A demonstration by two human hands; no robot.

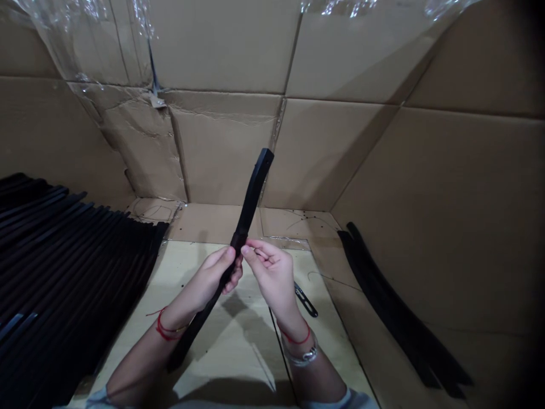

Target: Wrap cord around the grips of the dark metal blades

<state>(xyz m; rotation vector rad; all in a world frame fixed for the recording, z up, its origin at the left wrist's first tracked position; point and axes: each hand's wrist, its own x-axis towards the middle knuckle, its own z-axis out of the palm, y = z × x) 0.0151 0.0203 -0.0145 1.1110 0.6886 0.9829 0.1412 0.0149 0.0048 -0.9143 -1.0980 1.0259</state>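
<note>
A long black, slightly bent strip (252,196) slants through the middle of the view. Its far end is raised and its near end passes under my left forearm. My left hand (219,272) is closed around it at mid-length, thumb on top. My right hand (271,270) has thumb and forefinger pinched against the strip's edge, just beside the left thumb. A darker, band-like section of the strip shows at that spot. Whether a small piece sits between the right fingertips cannot be made out. Behind my right wrist lies a black slotted tool (306,300), partly covered.
Many similar black strips (80,272) lie in rows on the left. A few more strips (395,309) rest at the right. Tall cardboard walls (225,147) surround the pale board (140,318). Thin dark threads and specks are scattered near the back edge.
</note>
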